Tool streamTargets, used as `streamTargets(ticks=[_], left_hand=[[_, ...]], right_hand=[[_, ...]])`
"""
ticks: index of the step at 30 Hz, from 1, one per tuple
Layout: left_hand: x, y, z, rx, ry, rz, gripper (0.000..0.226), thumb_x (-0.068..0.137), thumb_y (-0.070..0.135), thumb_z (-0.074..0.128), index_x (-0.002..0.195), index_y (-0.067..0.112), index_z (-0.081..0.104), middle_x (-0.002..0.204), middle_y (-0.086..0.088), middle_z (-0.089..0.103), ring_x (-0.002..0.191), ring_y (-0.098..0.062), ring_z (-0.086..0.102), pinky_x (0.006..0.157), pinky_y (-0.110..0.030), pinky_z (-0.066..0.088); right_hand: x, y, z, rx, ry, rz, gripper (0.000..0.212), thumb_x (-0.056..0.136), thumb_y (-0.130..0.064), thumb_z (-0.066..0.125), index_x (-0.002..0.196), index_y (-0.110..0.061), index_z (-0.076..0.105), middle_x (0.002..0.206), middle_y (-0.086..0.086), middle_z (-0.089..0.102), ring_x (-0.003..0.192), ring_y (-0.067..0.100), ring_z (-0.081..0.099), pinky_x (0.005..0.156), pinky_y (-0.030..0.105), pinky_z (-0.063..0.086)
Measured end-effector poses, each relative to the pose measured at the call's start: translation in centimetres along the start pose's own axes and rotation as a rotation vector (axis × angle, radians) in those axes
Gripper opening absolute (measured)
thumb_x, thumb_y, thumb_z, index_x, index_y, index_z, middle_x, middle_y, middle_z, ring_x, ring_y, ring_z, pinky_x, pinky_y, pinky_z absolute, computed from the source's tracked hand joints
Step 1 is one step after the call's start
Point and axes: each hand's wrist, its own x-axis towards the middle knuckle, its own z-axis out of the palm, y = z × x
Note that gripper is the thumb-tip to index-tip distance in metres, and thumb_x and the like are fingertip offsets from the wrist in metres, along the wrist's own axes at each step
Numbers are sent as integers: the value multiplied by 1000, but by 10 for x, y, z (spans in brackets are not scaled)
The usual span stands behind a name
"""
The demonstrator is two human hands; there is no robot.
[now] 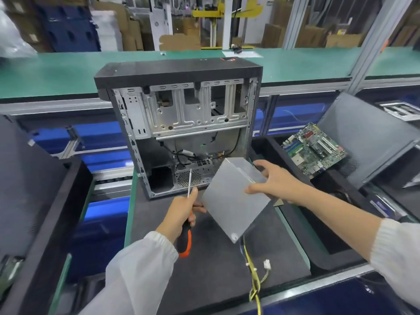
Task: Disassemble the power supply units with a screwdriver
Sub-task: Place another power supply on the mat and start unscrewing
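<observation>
Left hand clenches the screwdriver, shaft up toward the open case. Right hand grips the power supply unit's far edge; the unit is tilted above the mat, long axis diagonal, wires dangling, between both hands, out of the case.

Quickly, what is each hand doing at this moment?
Left hand: closed, holding the screwdriver.
Right hand: closed, holding the metal box by its upper edge.
</observation>
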Motion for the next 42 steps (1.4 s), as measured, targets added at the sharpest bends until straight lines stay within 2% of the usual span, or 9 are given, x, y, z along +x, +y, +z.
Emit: streamTargets(ticks=[5,10,12,14,19,29,35,38,42], left_hand=[[2,-7,-20,-196,-118,-146,74,96,60,40,100,-10,63,89,-29,72,30,-8,25,34,-18,32],[2,-9,-36,-338,-355,-309,90,85,75,39,113,-7,64,111,-32,66,27,-3,17,29,-16,27],[-1,-8,-41,-487,-413,-288,71,80,74,46,95,9,71,90,-17,71,29,-2,17,30,-15,25],[-3,-11,-44,-549,-415,-234,57,75,75,54,70,19,62,58,3,53,30,-3,21,32,-17,26],[-13,-23,-47,-479,-498,-213,68,65,89,49,68,23,64,48,7,45,33,-6,25,36,-20,29],[-16,-27,-37,-255,-538,-221,58,69,82,61,65,24,60,52,7,48,36,-9,22,41,-23,30],[-5,-15,-27,-61,-301,-214,46,81,47,69,95,4,76,103,-12,74,33,-4,22,35,-17,28],[-5,-16,-24,-109,-298,-234,46,96,40,55,105,-3,69,105,-21,72,30,-4,23,33,-16,29],[-12,-21,-30,-88,-247,-241,60,99,51,45,106,-4,67,101,-25,72,30,-4,22,32,-17,29]], right_hand=[[0,-31,-10,-249,-49,-345,116,62,-46,84,153,-27,13,148,-5,33,135,14,34,104,26,30],[-9,-53,-10,-339,-157,-629,116,71,-33,82,153,-29,0,139,-3,33,132,14,29,111,25,21],[-14,-61,-9,-526,-184,-833,117,70,-24,80,153,-22,-2,140,3,33,136,16,24,117,29,11],[-16,-65,-8,-838,-128,-1093,116,66,-18,79,153,-11,2,143,7,35,138,19,25,120,36,2],[-13,-49,-13,-1175,93,-1379,65,89,4,47,149,-13,30,147,0,42,140,20,33,116,49,21],[-17,-19,-27,-1301,100,-1253,56,95,-2,32,149,-16,29,150,-3,38,141,19,32,113,51,25],[-13,-64,-33,-1473,-189,-1238,93,70,4,66,147,-27,22,151,-11,30,141,11,27,99,36,34],[-7,-78,-2,-1630,-395,-1172,92,72,-9,75,144,-30,23,147,-11,34,136,12,35,88,34,32],[11,-88,57,-1909,-620,-1054,72,81,-17,70,140,-29,31,134,-5,49,123,19,49,94,36,35]])
